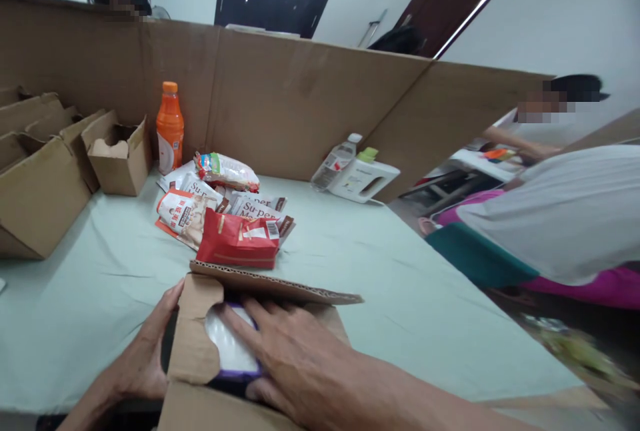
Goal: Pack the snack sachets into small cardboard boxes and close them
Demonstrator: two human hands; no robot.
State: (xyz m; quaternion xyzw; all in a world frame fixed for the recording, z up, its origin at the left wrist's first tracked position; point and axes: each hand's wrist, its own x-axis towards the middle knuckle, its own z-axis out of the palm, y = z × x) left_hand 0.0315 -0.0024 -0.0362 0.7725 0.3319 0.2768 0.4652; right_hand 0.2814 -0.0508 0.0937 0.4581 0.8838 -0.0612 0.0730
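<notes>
In front of me a cardboard box (197, 334) stands with its top flaps raised. My left hand (143, 354) grips the box's left side, its fingers partly hidden behind the cardboard. Through the box opening shows a white-and-purple package (231, 338). My right hand (295, 351) reaches into the opening, with fingers and thumb on this package; some fingertips are hidden. Just beyond the box lie a red packet (239, 241), an orange-and-white pouch (183, 214) and several white-and-brown sachets (257, 208).
Behind the packets are a clear-wrapped bag (227, 171) and an orange drink bottle (171, 131). Open cardboard boxes (45, 198) line the left. A clear bottle (336, 163) and a white jug (365, 178) lie against the cardboard partition (300, 104). Another person (565, 211) is at right.
</notes>
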